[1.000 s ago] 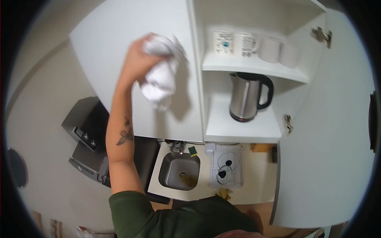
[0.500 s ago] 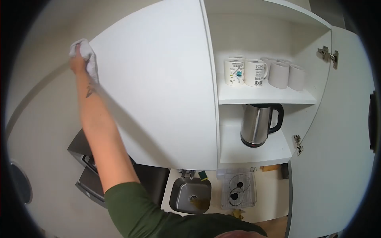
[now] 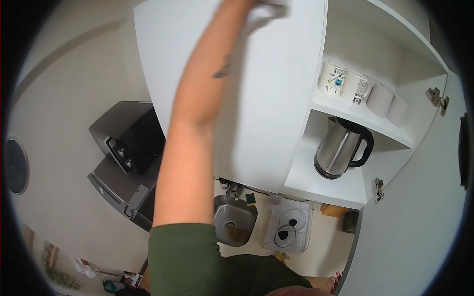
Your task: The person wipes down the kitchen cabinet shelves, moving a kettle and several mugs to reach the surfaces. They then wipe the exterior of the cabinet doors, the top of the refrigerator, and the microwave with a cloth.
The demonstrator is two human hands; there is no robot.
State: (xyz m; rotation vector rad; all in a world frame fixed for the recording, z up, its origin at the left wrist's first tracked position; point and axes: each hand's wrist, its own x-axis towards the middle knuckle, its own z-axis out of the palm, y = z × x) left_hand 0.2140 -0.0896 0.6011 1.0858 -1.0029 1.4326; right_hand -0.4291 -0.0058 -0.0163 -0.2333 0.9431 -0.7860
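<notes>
My left hand [image 3: 241,4] is at the top edge of the view, blurred and partly cut off. It is closed on a white cloth [image 3: 270,14], which lies against the white closed cabinet door [image 3: 266,89]. My left arm stretches up across this door. Low on the right, my right hand [image 3: 335,281] shows only its fingertips, slightly apart, beside the lower edge of the open cabinet door [image 3: 419,197]; nothing is seen in them.
Mugs [image 3: 355,88] stand on the upper shelf [image 3: 360,121], a steel kettle [image 3: 338,150] below. Under the cabinet are a sink [image 3: 237,217], a green sponge [image 3: 251,199] and a dish rack [image 3: 271,237] with lids. A black oven [image 3: 123,123] is at left.
My left hand has moved right with the cloth, from the closed door's left edge to its upper part. The view has shifted and tilted, and my right fingertips have come into view.
</notes>
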